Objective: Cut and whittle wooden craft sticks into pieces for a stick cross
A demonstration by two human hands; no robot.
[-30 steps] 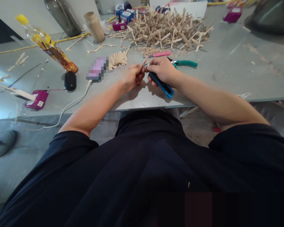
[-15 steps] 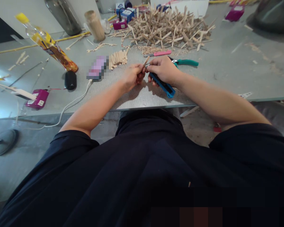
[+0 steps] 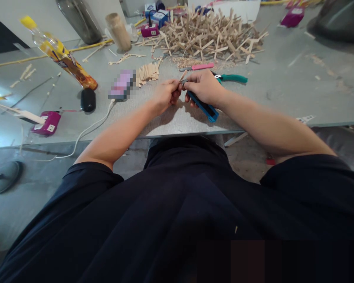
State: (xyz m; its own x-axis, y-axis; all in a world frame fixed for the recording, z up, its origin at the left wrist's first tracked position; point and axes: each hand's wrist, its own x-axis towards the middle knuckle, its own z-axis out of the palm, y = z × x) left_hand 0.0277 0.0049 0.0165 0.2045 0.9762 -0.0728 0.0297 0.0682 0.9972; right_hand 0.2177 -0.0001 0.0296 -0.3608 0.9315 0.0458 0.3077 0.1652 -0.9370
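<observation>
Head view, nearest first: a dark shirt [image 3: 153,220] fills the lower half, and beyond it comes the edge of the grey desk [image 3: 283,86]. Just over that edge, the person's left grip [image 3: 166,95] is pinching a thin wooden stick [image 3: 184,74], whose end pokes up between the two grips. The right grip [image 3: 205,87] is wrapped around a blue cutter [image 3: 212,114], its back end jutting out below the palm.

At the left, a white cable [image 3: 83,133] leads to a phone [image 3: 120,84], with a purple pack [image 3: 53,122] and a small black case [image 3: 87,100] farther out. A row of short sticks [image 3: 147,73] sits beside the phone. Pliers [image 3: 234,78] with green handles lie right behind the right grip, and a pink knife [image 3: 202,67] just past the stick. Farther off, a big heap of sticks [image 3: 212,39] blocks the desk ahead, with a yellow-capped bottle [image 3: 66,63] well to its left.

The fingers hide the stick's lower end, and whether the cutter touches it I cannot tell. The right grip covers part of the pliers. The phone's screen is blurred into squares. A dark pot [image 3: 340,21] is cut off at upper right.
</observation>
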